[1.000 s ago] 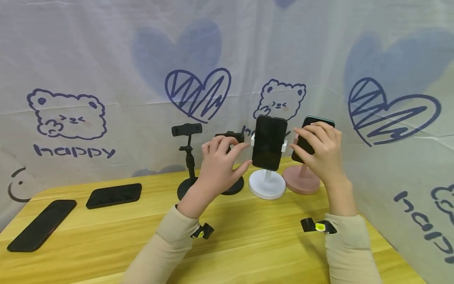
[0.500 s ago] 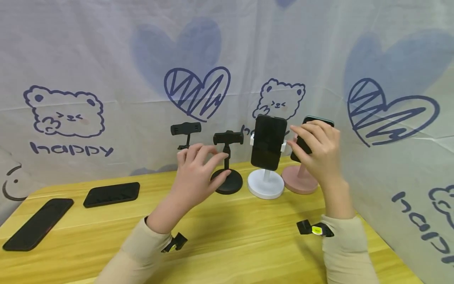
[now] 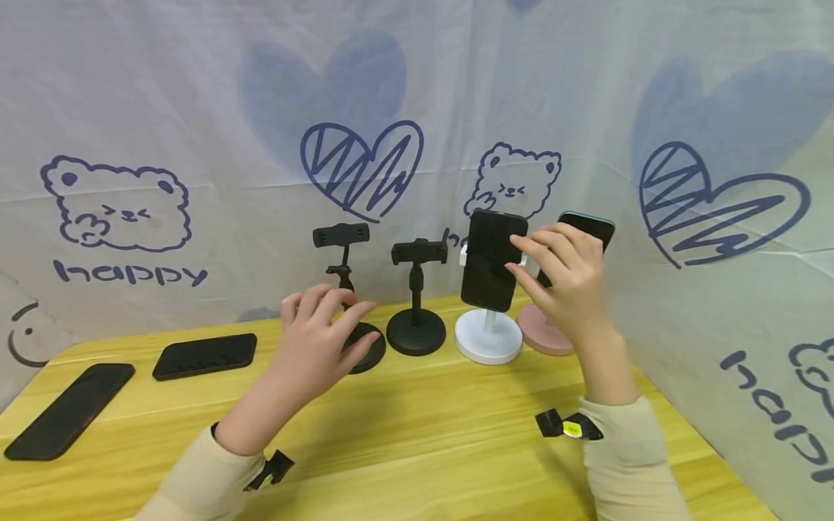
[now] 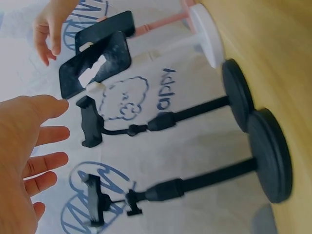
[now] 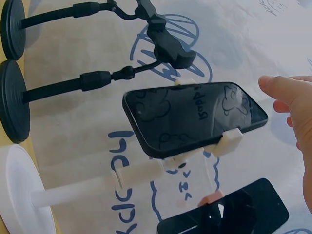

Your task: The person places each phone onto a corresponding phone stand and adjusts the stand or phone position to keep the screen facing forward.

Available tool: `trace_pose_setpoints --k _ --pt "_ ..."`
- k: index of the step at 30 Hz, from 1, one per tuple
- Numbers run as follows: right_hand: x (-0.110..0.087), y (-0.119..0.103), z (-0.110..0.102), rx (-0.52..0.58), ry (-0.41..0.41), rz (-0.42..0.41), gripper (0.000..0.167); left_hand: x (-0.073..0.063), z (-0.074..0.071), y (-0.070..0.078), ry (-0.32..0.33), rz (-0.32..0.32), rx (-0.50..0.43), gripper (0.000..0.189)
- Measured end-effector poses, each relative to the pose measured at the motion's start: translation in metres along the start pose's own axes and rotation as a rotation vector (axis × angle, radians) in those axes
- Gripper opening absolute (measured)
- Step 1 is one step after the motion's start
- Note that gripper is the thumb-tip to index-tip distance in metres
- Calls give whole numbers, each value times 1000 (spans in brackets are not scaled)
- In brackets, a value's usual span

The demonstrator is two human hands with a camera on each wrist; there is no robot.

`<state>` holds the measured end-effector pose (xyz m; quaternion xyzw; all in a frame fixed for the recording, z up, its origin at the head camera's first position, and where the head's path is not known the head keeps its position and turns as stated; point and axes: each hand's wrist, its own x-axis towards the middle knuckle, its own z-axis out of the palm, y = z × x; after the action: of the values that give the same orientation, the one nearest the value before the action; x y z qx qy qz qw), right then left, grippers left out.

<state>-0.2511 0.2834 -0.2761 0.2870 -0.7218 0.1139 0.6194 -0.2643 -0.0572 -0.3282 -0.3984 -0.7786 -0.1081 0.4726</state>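
Observation:
My left hand is empty with fingers spread and loosely bent, overlapping the taller black phone stand in the head view. The left wrist view shows this hand apart from both black stands. My right hand, also holding nothing, has its fingertips in front of the phone clamped upright in the white phone stand. A gap shows between that hand and this phone in the right wrist view. Partly behind the right hand is a second phone in the pink phone stand.
Between the taller black stand and the white one stands a shorter black phone stand, its clamp holding no phone. Two dark phones, one angled and one lying crosswise, are on the wooden table at left. A printed curtain hangs behind.
My left hand has moved left and down, away from the shorter black stand. My right hand has shifted left from the pink stand's phone to the front of the white stand's phone.

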Motion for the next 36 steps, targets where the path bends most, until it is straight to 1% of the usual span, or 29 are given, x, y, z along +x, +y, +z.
trace_pose_setpoints --k 3,7,13,15,17,21,24,29,32,36 --pt "0 -4 3 8 -9 -6 29 -10 -3 -8 -21 1 18 35" --pt "-1 -9 7 1 -42 -22 30 -19 -10 -19 -83 0 48 35" --pt "-1 -14 13 27 -56 -53 30 -19 -20 -38 -178 -5 58 37" --pt "-2 -15 16 38 -55 -60 30 -19 -23 -43 -201 -18 55 37" --pt "-3 -16 19 44 -69 -69 29 -20 -27 -49 -219 -47 57 37" --pt "-6 -18 23 51 -107 -73 28 -24 -37 -62 -240 -129 55 37" --pt "-8 -20 26 47 -138 -74 28 -25 -43 -72 -238 -177 54 37" --pt "-9 -24 31 32 -175 -88 30 -30 -49 -85 -238 -232 80 37" --pt "-9 -26 32 36 -174 -96 31 -33 -49 -92 -272 -281 97 38" --pt "-9 -27 33 39 -174 -100 34 -37 -46 -101 -353 -380 100 39"
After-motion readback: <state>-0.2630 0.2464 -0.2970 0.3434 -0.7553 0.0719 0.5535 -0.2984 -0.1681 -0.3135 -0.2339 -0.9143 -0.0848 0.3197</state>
